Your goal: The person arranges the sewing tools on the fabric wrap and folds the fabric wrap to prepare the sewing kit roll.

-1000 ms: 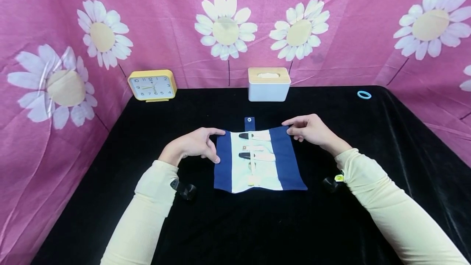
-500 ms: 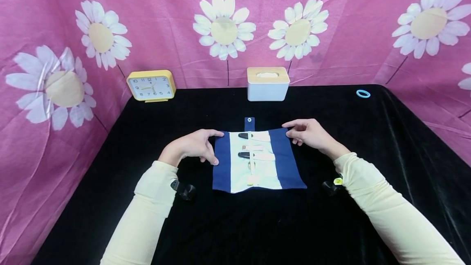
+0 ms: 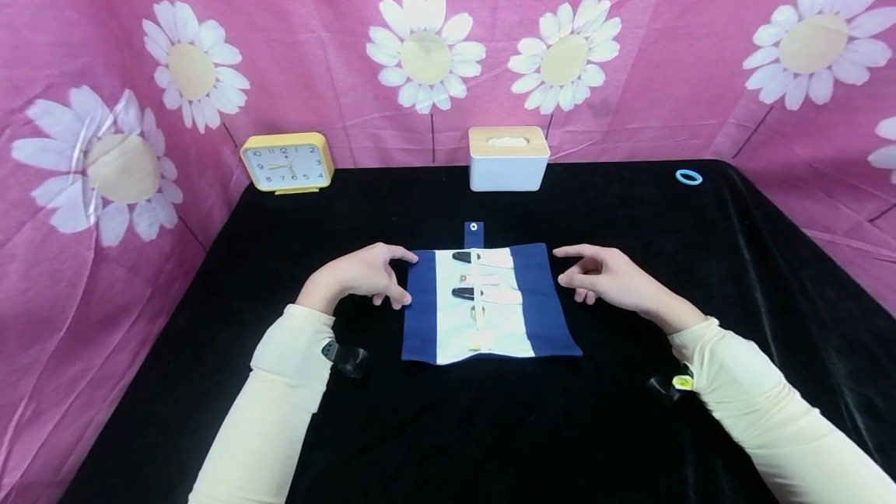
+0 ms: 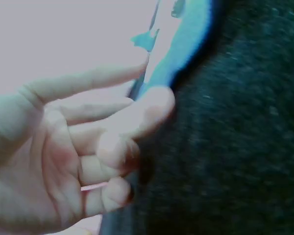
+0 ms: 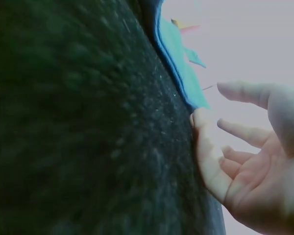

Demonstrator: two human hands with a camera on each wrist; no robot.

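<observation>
In the head view an unrolled navy cloth pouch (image 3: 549,309) with a pale middle panel lies on the black-covered table. A light strap runs down the panel over several small tools, two of them with black ends (image 3: 467,293). From its far edge sticks out a navy tab (image 3: 474,235) with a snap button. My left hand (image 3: 367,274) is at the pouch's left edge, index finger and thumb spread; whether they touch the cloth I cannot tell. Just off the right edge hovers my right hand (image 3: 609,274), fingers loosely bent, holding nothing; the pouch's edge (image 5: 179,73) shows in the right wrist view.
Along the back stand a yellow alarm clock (image 3: 288,164) at left and a white tissue box (image 3: 509,162) with a wooden lid. A blue ring (image 3: 689,176) lies at the far right. A pink flowered cloth (image 3: 315,37) hangs behind the table.
My right hand has let go of the pouch's far right corner and moved right and nearer to me. My left hand has shifted slightly left. The pouch stays spread out.
</observation>
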